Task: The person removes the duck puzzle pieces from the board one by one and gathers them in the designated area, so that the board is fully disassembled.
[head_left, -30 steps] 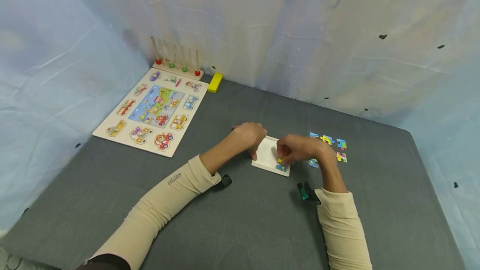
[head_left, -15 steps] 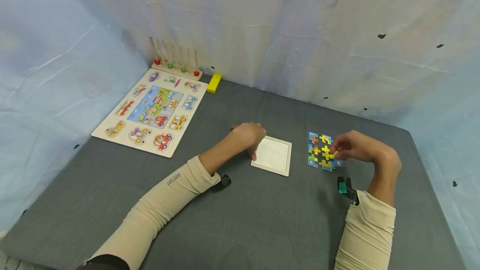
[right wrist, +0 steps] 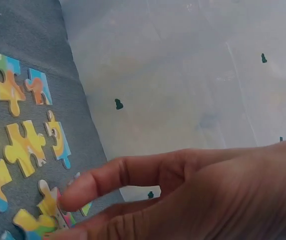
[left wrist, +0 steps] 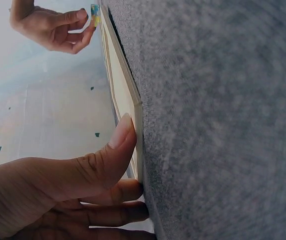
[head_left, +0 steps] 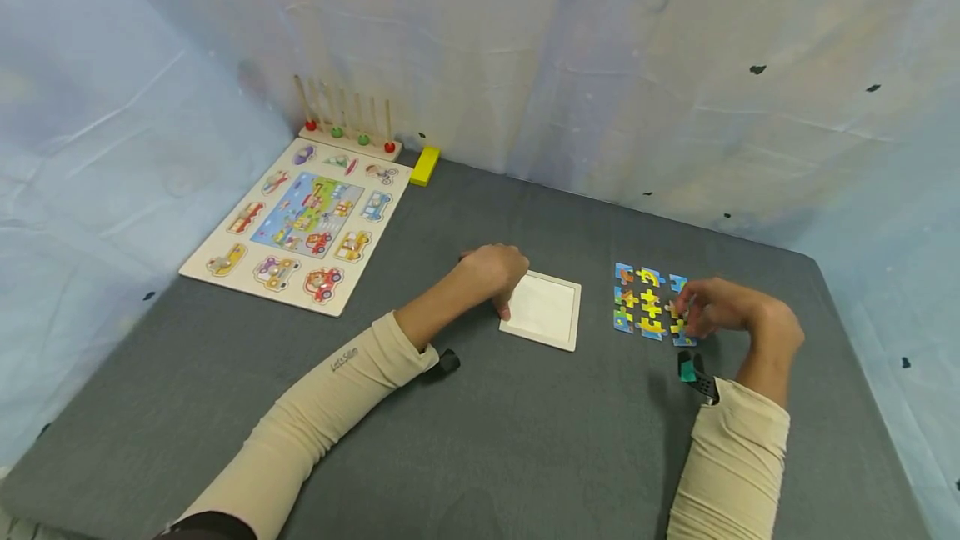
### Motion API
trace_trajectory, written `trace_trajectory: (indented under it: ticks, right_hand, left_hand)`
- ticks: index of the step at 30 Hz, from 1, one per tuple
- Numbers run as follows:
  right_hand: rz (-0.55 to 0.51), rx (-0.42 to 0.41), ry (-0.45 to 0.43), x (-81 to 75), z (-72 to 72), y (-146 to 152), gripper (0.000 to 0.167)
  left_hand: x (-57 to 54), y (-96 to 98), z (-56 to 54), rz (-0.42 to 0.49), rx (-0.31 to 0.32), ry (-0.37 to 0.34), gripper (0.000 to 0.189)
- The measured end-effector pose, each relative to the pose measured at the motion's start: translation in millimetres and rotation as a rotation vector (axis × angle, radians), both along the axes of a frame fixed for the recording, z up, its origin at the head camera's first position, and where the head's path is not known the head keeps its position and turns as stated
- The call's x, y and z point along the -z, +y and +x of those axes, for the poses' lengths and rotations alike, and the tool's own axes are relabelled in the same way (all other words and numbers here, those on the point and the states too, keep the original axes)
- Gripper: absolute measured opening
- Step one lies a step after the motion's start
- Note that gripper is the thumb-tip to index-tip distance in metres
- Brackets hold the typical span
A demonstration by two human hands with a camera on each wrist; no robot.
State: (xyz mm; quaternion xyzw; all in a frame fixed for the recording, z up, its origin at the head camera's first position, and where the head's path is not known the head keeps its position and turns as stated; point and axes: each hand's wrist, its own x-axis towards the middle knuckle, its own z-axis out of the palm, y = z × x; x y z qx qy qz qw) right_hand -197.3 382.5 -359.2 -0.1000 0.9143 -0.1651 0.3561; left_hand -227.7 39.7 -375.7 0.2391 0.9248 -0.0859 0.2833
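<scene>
My left hand (head_left: 495, 273) holds the left side of a shallow square wooden tray (head_left: 543, 311). In the left wrist view the thumb lies on its rim and the other fingers reach past its edge. To the right, several jigsaw pieces (head_left: 650, 303) lie in loose rows on the grey table. Over the right-hand column, my right hand (head_left: 720, 307) has its thumb and index finger at a yellow and blue jigsaw piece (right wrist: 33, 222), partly hidden by the fingers. A piece with a pink edge (right wrist: 60, 210) sits right by the index fingertip.
A large wooden vehicle puzzle board (head_left: 300, 223) lies at the left. Behind it stands a peg rack (head_left: 352, 144) with red and green beads, beside a yellow block (head_left: 424, 166). Cloth walls (head_left: 600, 65) rise at the table's back and sides.
My right hand has carried a yellow and blue jigsaw piece out of the tray to the loose pieces, then shifted slightly down. The left hand has stayed on the tray.
</scene>
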Motion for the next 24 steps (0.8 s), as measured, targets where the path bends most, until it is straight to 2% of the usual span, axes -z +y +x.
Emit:
trace_trajectory:
  ticks: [7,14,24]
  right_hand:
    - [0.117,0.186,-0.113,1.6,2.6,-1,0.021]
    - [0.208,0.226,-0.158,8.6,4.0,-4,0.044]
    - [0.241,0.263,-0.206,10.7,4.1,-3,0.042]
  left_hand:
    - [-1.5,0.1,-0.6,0.008,-0.003,-0.005,0.085]
    - [1.2,2.0,-0.4,-0.002,0.011,-0.005,0.083]
    - [3.5,2.4,-1.3,-0.009,0.001,0.000,0.082]
